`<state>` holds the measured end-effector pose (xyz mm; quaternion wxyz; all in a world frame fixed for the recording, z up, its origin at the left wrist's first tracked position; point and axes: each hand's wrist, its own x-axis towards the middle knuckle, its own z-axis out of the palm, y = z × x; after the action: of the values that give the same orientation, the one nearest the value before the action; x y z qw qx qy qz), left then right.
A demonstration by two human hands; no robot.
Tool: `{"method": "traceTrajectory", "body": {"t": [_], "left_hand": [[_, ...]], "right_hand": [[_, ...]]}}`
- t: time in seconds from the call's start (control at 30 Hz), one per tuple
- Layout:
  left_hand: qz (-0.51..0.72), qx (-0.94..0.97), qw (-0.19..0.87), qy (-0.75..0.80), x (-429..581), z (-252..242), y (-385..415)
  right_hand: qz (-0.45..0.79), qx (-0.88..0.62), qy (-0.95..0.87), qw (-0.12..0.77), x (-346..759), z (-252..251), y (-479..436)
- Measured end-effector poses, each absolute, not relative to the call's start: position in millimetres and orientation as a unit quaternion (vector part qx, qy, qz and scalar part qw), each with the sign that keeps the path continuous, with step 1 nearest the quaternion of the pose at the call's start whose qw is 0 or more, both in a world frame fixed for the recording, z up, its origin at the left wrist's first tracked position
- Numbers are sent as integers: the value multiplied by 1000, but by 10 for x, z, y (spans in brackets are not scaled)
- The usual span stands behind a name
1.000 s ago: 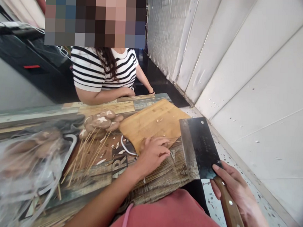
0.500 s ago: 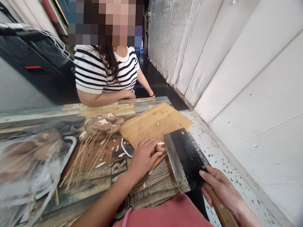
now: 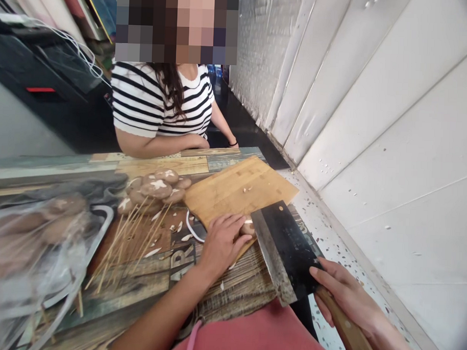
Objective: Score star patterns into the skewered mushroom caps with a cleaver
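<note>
My left hand [image 3: 224,242] is closed around a brown shiitake mushroom [image 3: 247,227] on the near part of a wooden cutting board [image 3: 236,188]. A pale cut line shows on the mushroom's cap; my fingers hide the rest of it. In my right hand [image 3: 344,288] is a cleaver [image 3: 286,248] with a dark blade and a wooden handle. The blade lies slantwise just right of the mushroom, over the board's near edge. Whether its edge touches the cap I cannot tell. Small mushroom scraps [image 3: 247,190] lie on the board.
Left of the board are several shiitake mushrooms [image 3: 156,187] with white cuts in their caps, and thin wooden skewers [image 3: 120,242]. A plastic-covered tray [image 3: 101,231] holds more mushrooms. Across the table sits a person in a striped shirt [image 3: 163,101]. A white wall [image 3: 392,124] stands at the right.
The view has shifted slightly. My left hand still holds the mushroom on the board, and the cleaver stays beside it with hardly any movement.
</note>
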<state>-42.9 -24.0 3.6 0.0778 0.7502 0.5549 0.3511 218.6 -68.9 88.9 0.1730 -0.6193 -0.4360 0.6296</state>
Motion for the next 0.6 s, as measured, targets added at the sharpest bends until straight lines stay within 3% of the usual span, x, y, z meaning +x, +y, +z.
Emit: {"method": "traceTrajectory", "body": {"t": [0.17, 0.6], "left_hand": [[356, 744, 76, 560, -412, 24, -243], [365, 733, 120, 562, -403, 33, -223]], "right_hand": [[619, -609, -475, 144, 2181, 946, -678], [622, -595, -481, 169, 2066, 915, -531]]}}
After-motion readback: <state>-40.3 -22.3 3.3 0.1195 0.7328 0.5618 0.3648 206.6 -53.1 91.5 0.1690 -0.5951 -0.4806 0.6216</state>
